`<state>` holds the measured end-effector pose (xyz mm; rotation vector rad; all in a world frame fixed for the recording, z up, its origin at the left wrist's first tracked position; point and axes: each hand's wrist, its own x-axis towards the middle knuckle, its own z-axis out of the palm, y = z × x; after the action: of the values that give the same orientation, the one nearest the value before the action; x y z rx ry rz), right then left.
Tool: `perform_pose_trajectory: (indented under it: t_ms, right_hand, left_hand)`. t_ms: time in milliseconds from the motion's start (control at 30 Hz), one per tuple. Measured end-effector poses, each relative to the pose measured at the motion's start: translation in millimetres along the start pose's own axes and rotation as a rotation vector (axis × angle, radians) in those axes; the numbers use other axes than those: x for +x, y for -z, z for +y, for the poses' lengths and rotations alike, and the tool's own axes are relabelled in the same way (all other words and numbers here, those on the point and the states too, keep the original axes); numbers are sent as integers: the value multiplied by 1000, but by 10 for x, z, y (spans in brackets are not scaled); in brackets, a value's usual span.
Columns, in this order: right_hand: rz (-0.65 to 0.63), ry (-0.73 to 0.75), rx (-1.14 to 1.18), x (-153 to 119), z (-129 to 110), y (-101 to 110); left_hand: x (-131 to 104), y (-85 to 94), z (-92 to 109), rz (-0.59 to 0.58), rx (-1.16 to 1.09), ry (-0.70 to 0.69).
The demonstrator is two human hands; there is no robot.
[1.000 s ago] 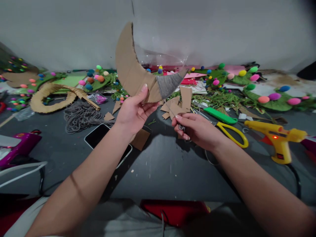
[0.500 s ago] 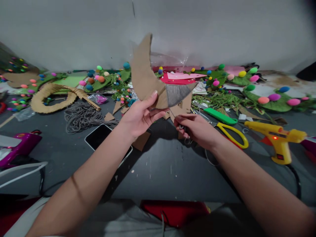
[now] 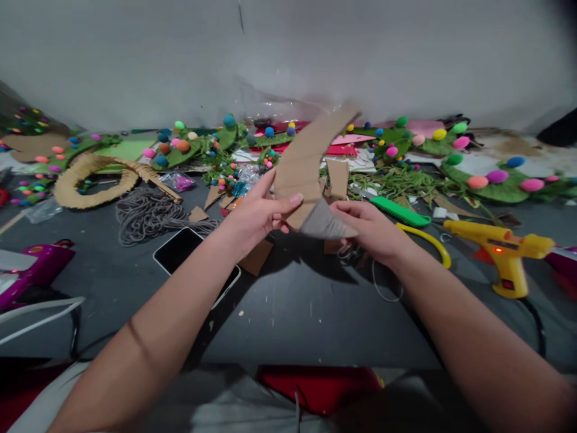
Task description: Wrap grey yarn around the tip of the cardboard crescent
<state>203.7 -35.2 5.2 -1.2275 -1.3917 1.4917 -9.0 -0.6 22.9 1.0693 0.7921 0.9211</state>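
Winding apparently underway: left hand point(image 3: 255, 219) pinches cardboard crescent point(image 3: 300, 163), right hand point(image 3: 373, 231) clutches gray yarn point(image 3: 321, 221); next turn needs steady tension.

A craft workshop is suggested: pompom-dotted greenery point(image 3: 496, 185) is spread along the far edge of the tabletop point(image 3: 279, 331), grey cord point(image 3: 146, 218) is heaped toward the far left corner, a yellow glue gun point(image 3: 508, 264) is set toward the right edge.
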Motion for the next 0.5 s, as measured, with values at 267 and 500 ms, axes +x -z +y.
perform_pose_trajectory:
  t_ms: [267, 500]
  right_hand:
    - [-59, -190, 156, -26, -110, 92]
    - [9, -187, 156, -30, -133, 84]
  left_hand:
    - [-19, 65, -11, -143, 257, -135]
    - [-71, -12, 30, -52, 228, -105]
